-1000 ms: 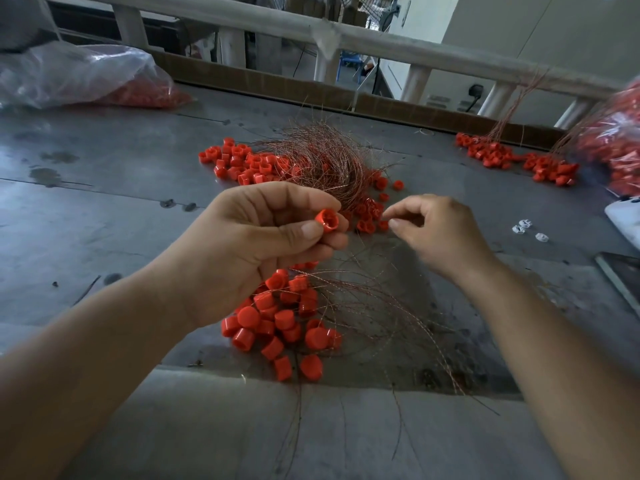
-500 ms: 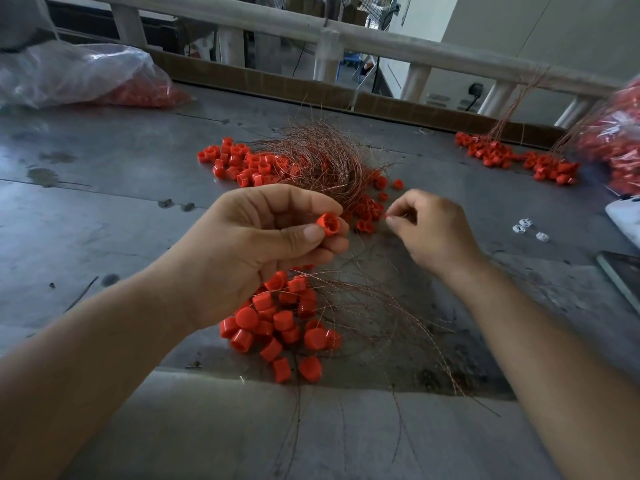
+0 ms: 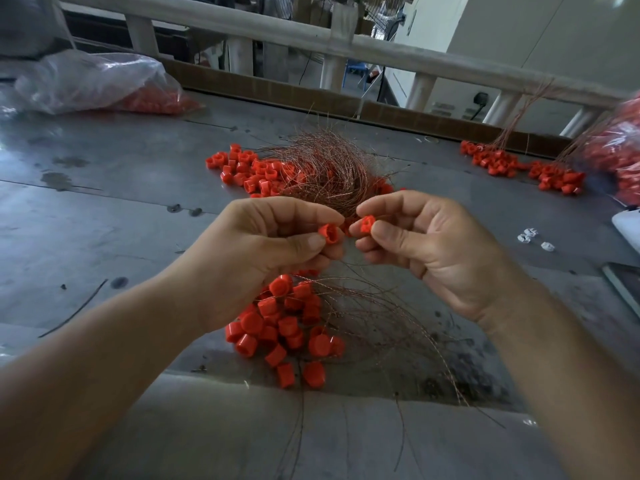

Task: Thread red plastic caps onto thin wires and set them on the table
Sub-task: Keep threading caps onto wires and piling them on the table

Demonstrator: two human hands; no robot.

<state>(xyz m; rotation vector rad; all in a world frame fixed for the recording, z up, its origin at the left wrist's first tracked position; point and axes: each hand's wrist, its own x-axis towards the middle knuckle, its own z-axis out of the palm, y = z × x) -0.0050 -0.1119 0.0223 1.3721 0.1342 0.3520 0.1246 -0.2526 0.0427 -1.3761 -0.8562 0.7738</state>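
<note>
My left hand [image 3: 263, 251] pinches a red plastic cap [image 3: 329, 233] between thumb and fingers, its open end facing right. My right hand [image 3: 426, 247] pinches a second red cap [image 3: 367, 225] a few centimetres to the right of the first; the two caps do not touch. Below the hands lies a pile of red caps on thin copper wires [image 3: 284, 323]. Behind the hands sits a tangled bundle of copper wire [image 3: 325, 168] with loose red caps [image 3: 242, 168] beside it. Any wire between my fingers is too thin to make out.
The grey metal table [image 3: 104, 209] carries a clear bag of red caps [image 3: 97, 84] at the back left, another threaded pile [image 3: 519, 164] at the back right and a bag [image 3: 620, 150] at the right edge. Small white parts [image 3: 533, 239] lie to the right. A railing [image 3: 346, 46] runs behind.
My right hand, pinching nothing I could see before, now holds a red cap and has turned palm-up toward the left hand. The left hand keeps its cap in about the same place.
</note>
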